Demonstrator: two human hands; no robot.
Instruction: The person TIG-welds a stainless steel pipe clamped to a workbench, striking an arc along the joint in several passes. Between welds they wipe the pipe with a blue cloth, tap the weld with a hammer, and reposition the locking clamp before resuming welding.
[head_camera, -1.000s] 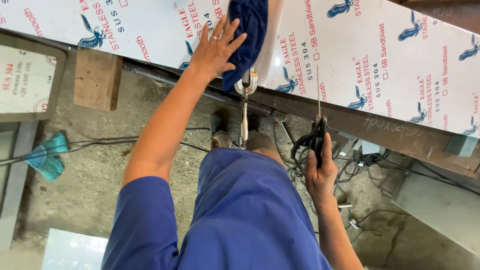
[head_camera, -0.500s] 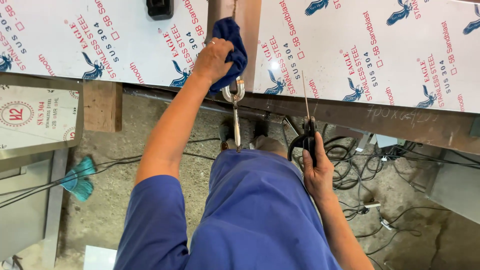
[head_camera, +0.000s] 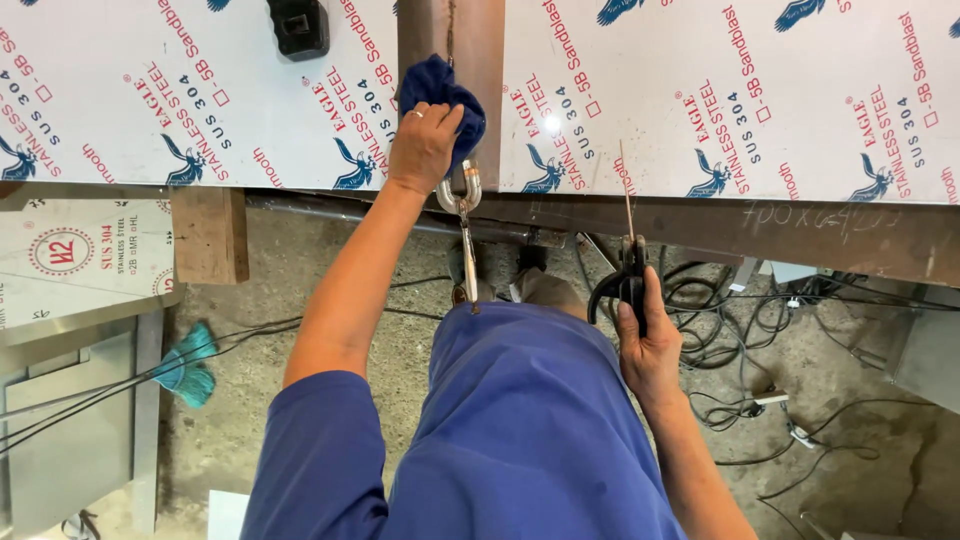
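The left hand (head_camera: 424, 147) is closed over a crumpled dark blue cloth (head_camera: 440, 90), fingers curled around its lower part and pressing it onto a bare brown-grey strip of metal (head_camera: 480, 50) that runs away from the person between two sheets of stainless steel covered in white protective film with red and blue print (head_camera: 750, 90). Most of the cloth bulges out beyond the fingertips, farther up the strip. The strip's long axis points straight away from the body, and a thin seam line runs along its middle.

Just below the heel of that hand, a silver locking clamp (head_camera: 463, 215) grips the near edge of the sheets; its long axis hangs down toward the person's blue shirt (head_camera: 520, 430).

The right hand (head_camera: 648, 345) is wrapped tight around the black handle of a welding torch (head_camera: 630, 275), thumb along the grip. A thin metal rod (head_camera: 626, 190) rises from beyond the fingers, pointing up and away onto the film-covered sheet. A black cable loops out to the left of the grip.

Beyond the left fingers, a black block-shaped object (head_camera: 298, 25) sits on the film. Below the sheet edge a wooden block (head_camera: 208, 235) stands left of the forearm, a teal brush head (head_camera: 188, 365) lies on the concrete floor, and tangled black cables (head_camera: 730, 320) spread right of the right hand.
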